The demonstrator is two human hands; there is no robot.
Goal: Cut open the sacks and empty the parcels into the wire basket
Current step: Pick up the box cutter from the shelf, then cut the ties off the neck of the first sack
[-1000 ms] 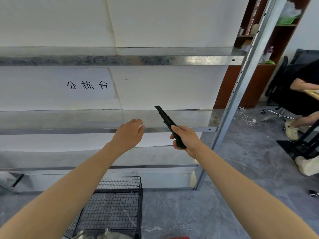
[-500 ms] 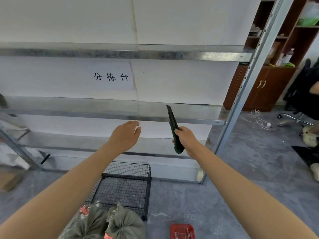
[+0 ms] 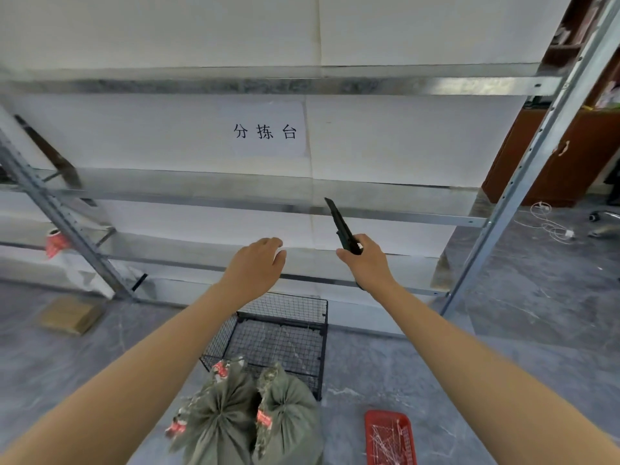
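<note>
Sacks (image 3: 248, 414) now higher in view; right hand (image 3: 367, 263) grips knife (image 3: 340, 223); sign (image 3: 265, 131) reads 分拣台.

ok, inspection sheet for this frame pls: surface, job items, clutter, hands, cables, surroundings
Surface: grey floor, scuffed.
Job's things: two green sacks tied shut, at near side of wire basket; utility knife.
Clutter: red tray holding thin white bits, right of sacks; cardboard box, far left.
Hands: left hand open, holds nothing; right hand grips the utility knife, tip up.
Cables: white cable loose on floor, far right.
Surroundings: metal shelving, paper sign, brown cabinet.
</note>
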